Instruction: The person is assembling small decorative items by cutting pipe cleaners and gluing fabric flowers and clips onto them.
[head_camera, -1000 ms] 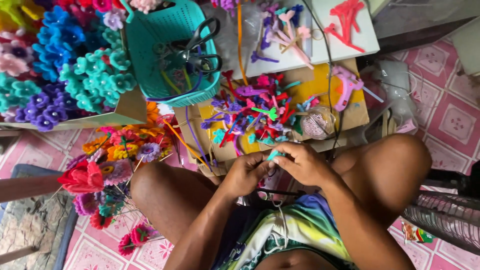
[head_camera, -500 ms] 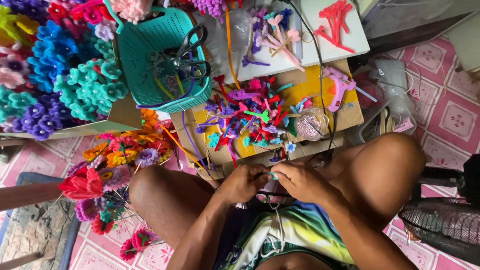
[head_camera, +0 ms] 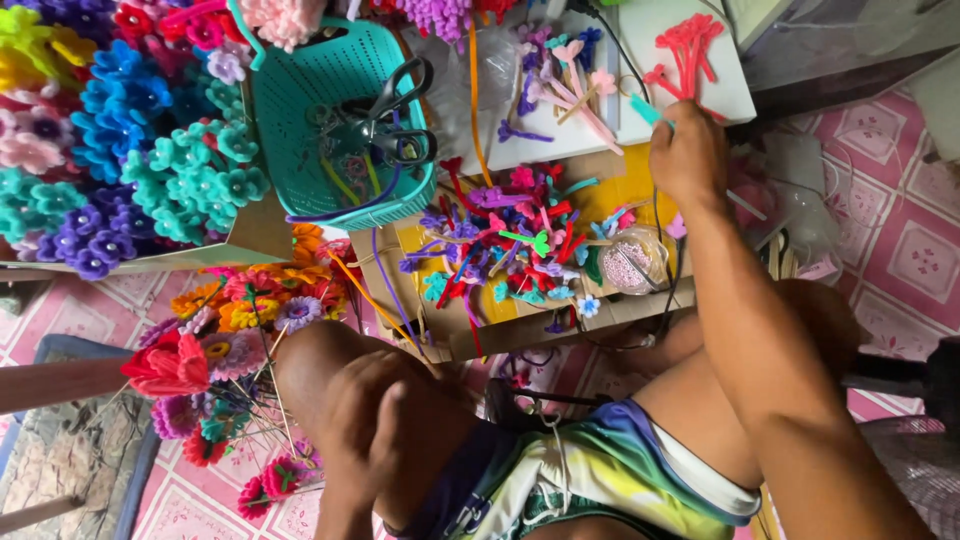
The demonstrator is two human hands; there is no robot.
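Observation:
My right hand point(head_camera: 688, 152) is stretched out over the edge of a white board point(head_camera: 720, 95), pinching a small teal pipe-cleaner piece point(head_camera: 645, 109). Red pipe-cleaner shapes point(head_camera: 686, 50) and pink and purple flowers point(head_camera: 565, 85) lie on that board. My left hand point(head_camera: 372, 405) rests curled against my left knee, and I see nothing in it. A pile of small mixed-colour pipe-cleaner flowers point(head_camera: 520, 245) lies on a yellow cardboard tray point(head_camera: 620, 195) in front of my legs.
A teal plastic basket point(head_camera: 300, 90) holds black scissors point(head_camera: 390, 120). A small clear cup of pink beads point(head_camera: 632, 262) stands on the tray. Bunches of blue, teal, purple and yellow flowers point(head_camera: 120, 150) fill the left. Stemmed flowers point(head_camera: 230, 320) lie beside my left knee on pink tiles.
Both hands were together in my lap over a small piece. My right hand has reached up to the white board with a teal piece, and my left hand has dropped to the knee.

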